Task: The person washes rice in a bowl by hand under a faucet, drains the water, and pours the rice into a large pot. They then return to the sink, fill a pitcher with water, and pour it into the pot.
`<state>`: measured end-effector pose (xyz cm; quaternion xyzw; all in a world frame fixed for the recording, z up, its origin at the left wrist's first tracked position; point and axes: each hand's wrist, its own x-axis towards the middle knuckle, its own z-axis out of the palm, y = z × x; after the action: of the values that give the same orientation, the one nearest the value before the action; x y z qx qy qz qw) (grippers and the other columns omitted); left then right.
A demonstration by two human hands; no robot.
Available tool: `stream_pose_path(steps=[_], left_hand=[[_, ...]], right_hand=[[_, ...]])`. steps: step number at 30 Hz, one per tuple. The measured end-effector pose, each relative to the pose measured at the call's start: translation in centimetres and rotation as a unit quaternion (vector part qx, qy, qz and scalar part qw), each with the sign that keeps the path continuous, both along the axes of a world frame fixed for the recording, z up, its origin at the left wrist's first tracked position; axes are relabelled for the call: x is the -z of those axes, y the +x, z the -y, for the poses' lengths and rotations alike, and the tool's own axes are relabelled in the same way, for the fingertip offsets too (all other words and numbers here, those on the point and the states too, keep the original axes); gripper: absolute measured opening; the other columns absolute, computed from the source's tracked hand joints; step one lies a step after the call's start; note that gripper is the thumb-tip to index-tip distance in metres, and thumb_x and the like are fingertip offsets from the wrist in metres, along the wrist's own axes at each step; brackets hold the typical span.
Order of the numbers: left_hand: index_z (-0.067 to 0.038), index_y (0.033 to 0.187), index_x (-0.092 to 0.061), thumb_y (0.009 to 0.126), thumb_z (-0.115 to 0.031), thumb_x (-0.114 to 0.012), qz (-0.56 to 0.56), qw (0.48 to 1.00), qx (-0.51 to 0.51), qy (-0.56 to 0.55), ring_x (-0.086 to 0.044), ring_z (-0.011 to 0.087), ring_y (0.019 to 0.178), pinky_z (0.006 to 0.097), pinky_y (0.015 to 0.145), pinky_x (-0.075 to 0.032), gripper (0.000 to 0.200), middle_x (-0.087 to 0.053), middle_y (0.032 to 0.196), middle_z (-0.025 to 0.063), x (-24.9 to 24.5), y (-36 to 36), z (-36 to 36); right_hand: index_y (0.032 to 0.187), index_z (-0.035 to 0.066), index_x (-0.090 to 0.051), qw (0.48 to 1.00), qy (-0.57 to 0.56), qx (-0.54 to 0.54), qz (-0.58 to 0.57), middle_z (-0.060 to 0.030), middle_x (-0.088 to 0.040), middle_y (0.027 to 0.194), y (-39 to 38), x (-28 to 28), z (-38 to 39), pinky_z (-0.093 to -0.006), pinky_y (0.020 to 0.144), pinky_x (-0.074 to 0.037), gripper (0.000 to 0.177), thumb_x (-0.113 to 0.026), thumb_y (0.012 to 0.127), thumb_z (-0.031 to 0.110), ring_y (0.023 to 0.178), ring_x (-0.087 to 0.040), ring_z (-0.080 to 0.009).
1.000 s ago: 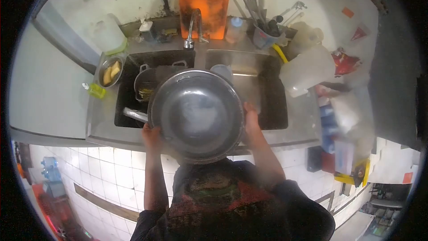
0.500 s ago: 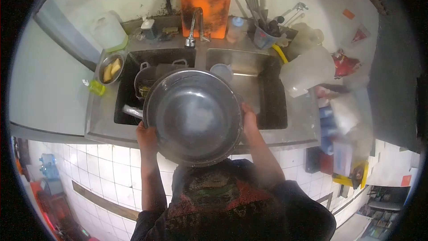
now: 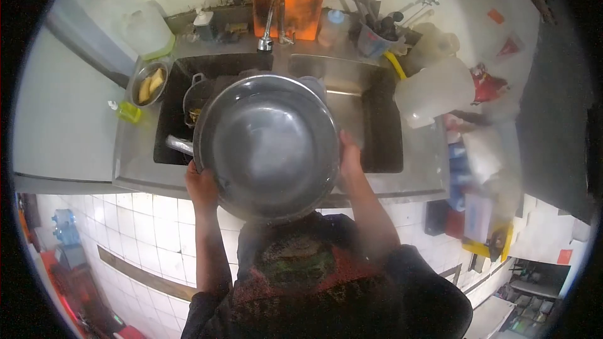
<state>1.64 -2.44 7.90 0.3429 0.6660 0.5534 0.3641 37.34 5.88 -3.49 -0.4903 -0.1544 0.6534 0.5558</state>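
Observation:
A large round metal bowl (image 3: 267, 150) is held over the front edge of the sink, its shiny grey inside facing up toward me. On its left rim my left hand (image 3: 201, 188) is closed. The right side of the bowl rests in my right hand (image 3: 350, 158), whose fingers are partly hidden behind the rim. Beneath and beyond the bowl lie the two basins of the metal sink (image 3: 414, 179). A handled pot (image 3: 196, 91) stands in the left basin, partly covered by the bowl. A metal handle (image 3: 179, 144) sticks out close to my left hand.
Behind the sink rises a curved faucet (image 3: 266, 43) before an orange cutting board (image 3: 298, 0). A utensil container (image 3: 372, 44) and a white jug (image 3: 433, 91) stand right. To the left are a dish with yellow pieces (image 3: 137, 91), a green bottle (image 3: 130, 112) and a canister (image 3: 144, 31).
The whole view has shifted, so the sink and its surroundings appear higher. The bowl is slightly farther left and up in view, tilted a little differently, still between both hands.

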Motion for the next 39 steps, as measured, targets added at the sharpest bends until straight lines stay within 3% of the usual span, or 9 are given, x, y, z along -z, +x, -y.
stream_pose_path(steps=[9, 16, 19, 26, 29, 32, 34, 37, 39], left_hand=[[0.005, 0.098, -0.061, 0.08, -0.001, -0.051, 0.015, 0.999, -0.018, 0.029, -0.058, 0.012, 0.081, 0.0244, 0.073, -0.045, 0.021, -0.065, 0.09, 0.0068, -1.8, 1.0, -0.8], [0.004, 0.1, -0.06, 0.081, -0.002, -0.052, 0.134, 0.989, -0.035, 0.054, -0.056, 0.0118, 0.078, 0.0237, 0.071, -0.044, 0.022, -0.064, 0.089, 0.0058, 1.5, 1.5, -2.0], [0.003, 0.1, -0.06, 0.081, -0.003, -0.053, 0.119, 0.991, -0.046, 0.042, -0.056, 0.0109, 0.077, 0.0229, 0.069, -0.044, 0.021, -0.064, 0.089, 0.0055, 2.4, 1.7, -2.4], [0.003, 0.104, -0.058, 0.082, -0.004, -0.054, 0.183, 0.979, -0.068, 0.053, -0.056, 0.0091, 0.076, 0.0227, 0.068, -0.044, 0.023, -0.063, 0.089, 0.0044, 3.5, 2.4, -3.1], [0.003, 0.106, -0.057, 0.083, -0.005, -0.052, 0.178, 0.98, -0.06, 0.059, -0.056, 0.0092, 0.076, 0.0231, 0.067, -0.045, 0.025, -0.063, 0.09, 0.0042, 3.0, 2.7, -2.8], [0.004, 0.106, -0.057, 0.084, -0.006, -0.05, 0.209, 0.974, -0.067, 0.051, -0.058, 0.0128, 0.077, 0.0257, 0.068, -0.047, 0.025, -0.063, 0.091, 0.0069, 2.9, 2.2, -1.9], [0.005, 0.106, -0.056, 0.084, -0.006, -0.049, 0.171, 0.982, -0.071, 0.027, -0.059, 0.0156, 0.079, 0.0279, 0.069, -0.047, 0.025, -0.063, 0.091, 0.0092, 3.7, 1.0, -0.5], [0.005, 0.106, -0.055, 0.078, -0.004, -0.051, 0.174, 0.978, -0.108, 0.048, -0.059, 0.0199, 0.083, 0.0321, 0.071, -0.049, 0.03, -0.062, 0.092, 0.0131, 2.9, -0.2, 2.0], [0.006, 0.105, -0.055, 0.075, -0.001, -0.05, 0.054, 0.988, -0.129, -0.067, -0.059, 0.021, 0.084, 0.0326, 0.072, -0.049, 0.032, -0.062, 0.094, 0.0128, 2.4, -2.0, 4.5]], right_hand=[[0.112, 0.005, -0.056, 0.998, 0.012, -0.022, -0.057, -0.0072, -0.06, 0.106, 0.3, -2.2, -1.3, -0.0351, 0.089, -0.042, 0.034, -0.052, 0.093, 0.033, 0.097, -0.055, -0.0213], [0.106, 0.004, -0.058, 0.996, -0.001, 0.055, 0.069, -0.0052, -0.062, 0.097, 0.7, -5.4, -3.9, -0.0329, 0.086, -0.042, 0.033, -0.054, 0.091, 0.033, 0.094, -0.055, -0.0186], [0.107, 0.003, -0.058, 0.99, 0.087, -0.007, 0.11, -0.0056, -0.062, 0.099, 2.2, -4.9, -5.1, -0.031, 0.087, -0.042, 0.035, -0.055, 0.091, 0.033, 0.095, -0.055, -0.0176], [0.106, 0.002, -0.058, 0.99, 0.071, 0.021, 0.122, -0.0054, -0.062, 0.099, 1.2, -9.9, -6.0, -0.0288, 0.084, -0.042, 0.03, -0.053, 0.093, 0.028, 0.09, -0.056, -0.0168], [0.105, 0.001, -0.058, 0.989, 0.088, -0.004, 0.12, -0.0055, -0.061, 0.1, 2.0, -8.6, -7.0, -0.0283, 0.084, -0.042, 0.028, -0.053, 0.093, 0.026, 0.091, -0.055, -0.0162], [0.104, 0.001, -0.061, 0.985, 0.065, 0.003, 0.162, -0.0056, -0.063, 0.099, -0.1, -12.6, -6.3, -0.0281, 0.083, -0.042, 0.027, -0.052, 0.093, 0.024, 0.089, -0.057, -0.016], [0.103, 0.002, -0.064, 0.989, 0.067, -0.023, 0.129, -0.0064, -0.066, 0.097, -1.0, -13.5, -6.1, -0.0284, 0.082, -0.044, 0.027, -0.052, 0.093, 0.024, 0.086, -0.059, -0.0163], [0.108, 0.0, -0.062, 0.977, 0.065, -0.052, 0.197, -0.0079, -0.064, 0.103, -3.3, -15.2, -5.3, -0.0294, 0.085, -0.044, 0.031, -0.054, 0.093, 0.026, 0.092, -0.059, -0.0178], [0.113, -0.001, -0.058, 0.979, 0.076, -0.074, 0.177, -0.0093, -0.063, 0.108, -4.9, -15.5, -4.8, -0.0305, 0.088, -0.043, 0.035, -0.054, 0.092, 0.026, 0.097, -0.058, -0.0188]])
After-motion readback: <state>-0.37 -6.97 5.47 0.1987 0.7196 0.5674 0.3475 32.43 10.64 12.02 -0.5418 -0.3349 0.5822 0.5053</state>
